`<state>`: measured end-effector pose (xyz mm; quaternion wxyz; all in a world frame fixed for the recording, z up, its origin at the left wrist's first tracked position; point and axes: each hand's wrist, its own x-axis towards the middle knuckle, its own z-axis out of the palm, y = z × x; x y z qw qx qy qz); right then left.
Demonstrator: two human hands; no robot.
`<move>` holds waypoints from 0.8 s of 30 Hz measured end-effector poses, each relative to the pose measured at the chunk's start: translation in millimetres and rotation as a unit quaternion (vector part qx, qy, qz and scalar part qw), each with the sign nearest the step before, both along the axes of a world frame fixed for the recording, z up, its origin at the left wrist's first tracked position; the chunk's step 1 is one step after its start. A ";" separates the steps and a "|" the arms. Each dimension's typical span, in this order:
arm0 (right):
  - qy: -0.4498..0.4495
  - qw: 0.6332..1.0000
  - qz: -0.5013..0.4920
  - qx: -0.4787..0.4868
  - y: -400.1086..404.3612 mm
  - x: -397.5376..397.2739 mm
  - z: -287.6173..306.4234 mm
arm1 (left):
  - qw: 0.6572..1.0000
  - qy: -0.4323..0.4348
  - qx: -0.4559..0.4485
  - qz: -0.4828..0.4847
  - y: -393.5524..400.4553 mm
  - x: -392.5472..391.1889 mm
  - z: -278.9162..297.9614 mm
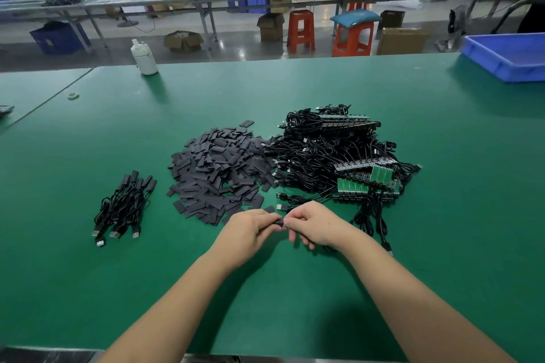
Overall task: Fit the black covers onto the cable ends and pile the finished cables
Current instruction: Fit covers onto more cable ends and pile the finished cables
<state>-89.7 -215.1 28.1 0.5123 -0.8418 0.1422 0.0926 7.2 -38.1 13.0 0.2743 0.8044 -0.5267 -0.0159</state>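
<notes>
My left hand [250,225] and right hand [312,222] together pinch one flat black cover sleeve [279,221] just above the green desk [295,289], near the heap of loose black covers [218,168].

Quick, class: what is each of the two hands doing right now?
Left hand: fingers curled, pinching the black cover.
Right hand: fingers curled, pinching at the same cover's other end; what else it holds is hidden.

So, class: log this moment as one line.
left hand: holds black cover | right hand: pinches cable end | finished cables: piled left
</notes>
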 end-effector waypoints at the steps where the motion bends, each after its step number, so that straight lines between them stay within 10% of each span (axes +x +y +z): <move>1: 0.003 1.000 0.001 0.008 -0.8 -0.5 -1.1 | 1.000 -0.005 0.006 -0.005 -0.2 -0.8 0.1; 13: 0.037 0.995 0.001 0.095 0.0 -2.9 -13.3 | 0.998 -0.040 0.045 -0.022 -3.2 -5.5 -7.6; 24: 0.031 0.999 0.015 -0.034 -7.4 -3.4 -8.5 | 0.972 -0.126 0.186 0.068 -11.8 1.6 -8.2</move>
